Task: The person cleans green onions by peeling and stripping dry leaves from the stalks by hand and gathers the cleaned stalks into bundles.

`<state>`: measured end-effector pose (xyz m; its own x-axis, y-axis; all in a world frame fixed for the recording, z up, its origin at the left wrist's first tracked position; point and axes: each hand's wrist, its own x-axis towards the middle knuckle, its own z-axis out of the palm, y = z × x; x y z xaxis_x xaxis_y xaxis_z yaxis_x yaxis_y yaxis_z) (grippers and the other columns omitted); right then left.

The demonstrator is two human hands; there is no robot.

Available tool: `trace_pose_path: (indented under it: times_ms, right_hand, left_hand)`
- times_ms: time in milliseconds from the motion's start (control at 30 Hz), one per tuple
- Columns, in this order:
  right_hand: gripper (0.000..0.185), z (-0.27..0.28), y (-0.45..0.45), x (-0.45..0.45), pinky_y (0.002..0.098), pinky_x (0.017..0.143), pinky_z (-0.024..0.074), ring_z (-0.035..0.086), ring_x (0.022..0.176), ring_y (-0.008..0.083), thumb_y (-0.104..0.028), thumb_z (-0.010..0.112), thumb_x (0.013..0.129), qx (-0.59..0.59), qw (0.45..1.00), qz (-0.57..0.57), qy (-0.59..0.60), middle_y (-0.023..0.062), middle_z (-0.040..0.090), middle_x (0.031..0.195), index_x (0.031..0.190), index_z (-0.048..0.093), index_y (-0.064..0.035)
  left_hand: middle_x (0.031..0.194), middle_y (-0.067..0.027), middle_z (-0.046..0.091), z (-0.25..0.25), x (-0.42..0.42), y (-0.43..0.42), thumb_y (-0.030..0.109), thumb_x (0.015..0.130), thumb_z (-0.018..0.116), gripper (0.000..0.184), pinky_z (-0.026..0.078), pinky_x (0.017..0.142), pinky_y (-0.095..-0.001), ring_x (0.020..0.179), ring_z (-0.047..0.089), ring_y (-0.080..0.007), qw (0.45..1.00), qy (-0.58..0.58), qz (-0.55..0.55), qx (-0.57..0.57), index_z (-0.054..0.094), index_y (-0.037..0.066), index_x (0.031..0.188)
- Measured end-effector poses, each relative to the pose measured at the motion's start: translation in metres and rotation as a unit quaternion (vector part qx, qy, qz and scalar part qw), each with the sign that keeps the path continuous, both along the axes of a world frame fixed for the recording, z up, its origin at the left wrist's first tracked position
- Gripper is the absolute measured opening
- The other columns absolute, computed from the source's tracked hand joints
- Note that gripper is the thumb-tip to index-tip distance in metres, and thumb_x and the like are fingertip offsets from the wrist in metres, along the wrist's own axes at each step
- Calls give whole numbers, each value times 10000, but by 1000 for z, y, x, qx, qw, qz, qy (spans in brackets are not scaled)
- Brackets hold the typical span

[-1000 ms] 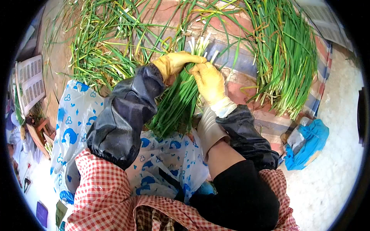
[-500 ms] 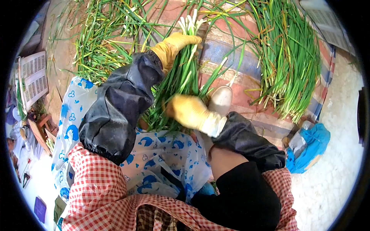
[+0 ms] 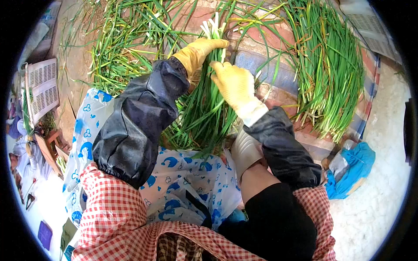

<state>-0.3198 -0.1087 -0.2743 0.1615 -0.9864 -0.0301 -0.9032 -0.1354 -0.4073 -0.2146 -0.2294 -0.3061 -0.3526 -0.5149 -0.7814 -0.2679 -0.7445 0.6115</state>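
Within left hand [image 3: 198, 52], slender, apparently smooth stalks [image 3: 209, 91]

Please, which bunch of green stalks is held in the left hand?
The middle bunch, white ends showing beyond the left hand; the large pile at right and the loose heap at upper left are in neither hand.

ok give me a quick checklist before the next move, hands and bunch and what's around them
1. Left hand in yellow glove closed around the bunch of long green stalks: ok.
2. Right hand in yellow glove gripping stalks: cannot tell; its fingertips are at the bunch, but their hold is hidden.
3. White stalk ends level: not ok; they stick out unevenly.
4. Large green stalk pile on the right apart from the bunch: ok; striped cloth shows between.
5. Blue-patterned translucent plastic sheet clear of both hands: ok.
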Motion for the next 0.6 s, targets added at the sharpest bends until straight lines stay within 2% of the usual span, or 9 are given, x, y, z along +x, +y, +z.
trace_pose_path:
  times_ms: [100, 167, 233, 267, 333, 367, 433, 533, 600]
  right_hand:
    - [89, -12, 4, 8, 369, 544, 506, 636, 618, 241, -207, 571, 820, -3, 1000, 10, 30, 68, 593, 675, 791, 574, -123]
    - [84, -3, 16, 18, 402, 549, 498, 619, 617, 305, -197, 582, 808, 25, 989, -71, -129, 103, 590, 686, 783, 596, -118]
    - [96, -4, 39, 33, 402, 567, 499, 614, 643, 329, -178, 567, 811, 4, 971, -27, -236, 127, 600, 691, 784, 606, -94]
    - [107, 8, 50, 39, 405, 580, 502, 611, 662, 343, -181, 569, 809, 127, 956, 47, -261, 137, 606, 701, 803, 617, -86]
    - [214, 29, 72, 59, 413, 636, 513, 638, 729, 331, -231, 578, 782, 328, 843, 317, -284, 169, 655, 821, 896, 659, -70]
    - [272, 45, 95, 56, 400, 644, 505, 639, 732, 277, -266, 591, 790, 435, 710, 353, -427, 172, 668, 852, 926, 657, -40]
    - [290, 79, 112, 64, 366, 662, 490, 597, 724, 201, -245, 600, 812, 635, 442, 532, -346, 103, 677, 887, 1015, 647, -45]
    - [273, 70, 115, 62, 305, 645, 478, 595, 695, 162, -191, 602, 804, 667, 409, 544, -303, 52, 649, 798, 1047, 645, -73]
    - [229, 58, 113, 47, 340, 654, 489, 618, 718, 192, -221, 603, 810, 640, 469, 488, -365, 58, 655, 786, 982, 662, -82]
  left_hand:
    - [773, -39, 657, 6, -8, 7, 213, 789, 718, 187, 469, 630, -288, 669, 592, -145, 1000, 15, 4, -9, 673, 73, 903]
    - [784, -43, 661, 15, -8, 8, 224, 794, 714, 207, 473, 618, -306, 671, 591, -148, 1000, 17, 10, 9, 671, 67, 923]
    - [894, -95, 680, -17, 4, -3, 233, 808, 696, 265, 523, 682, -345, 768, 649, -220, 998, 45, 1, 32, 654, 31, 974]
    - [919, -109, 678, -13, 7, -5, 229, 810, 692, 278, 530, 698, -357, 791, 655, -238, 999, 40, 2, 31, 645, 25, 993]
    - [958, -133, 674, -13, 15, -9, 229, 821, 679, 312, 538, 707, -377, 813, 659, -263, 999, 31, 6, 25, 622, 20, 1045]
    - [954, -132, 676, -24, 22, -14, 228, 825, 677, 312, 540, 704, -375, 795, 659, -257, 999, 32, 10, 38, 617, 19, 1049]
    - [948, -127, 678, -26, 31, -25, 232, 831, 671, 302, 541, 693, -363, 782, 656, -230, 998, 24, 43, 28, 617, 21, 1040]
    - [822, -34, 658, -7, 44, -29, 302, 821, 679, 287, 520, 637, -310, 706, 626, -156, 997, -3, 66, -45, 651, 67, 982]
    - [795, -18, 645, -11, 56, -37, 340, 805, 690, 286, 493, 595, -286, 626, 596, -152, 991, -38, 90, -86, 663, 99, 955]
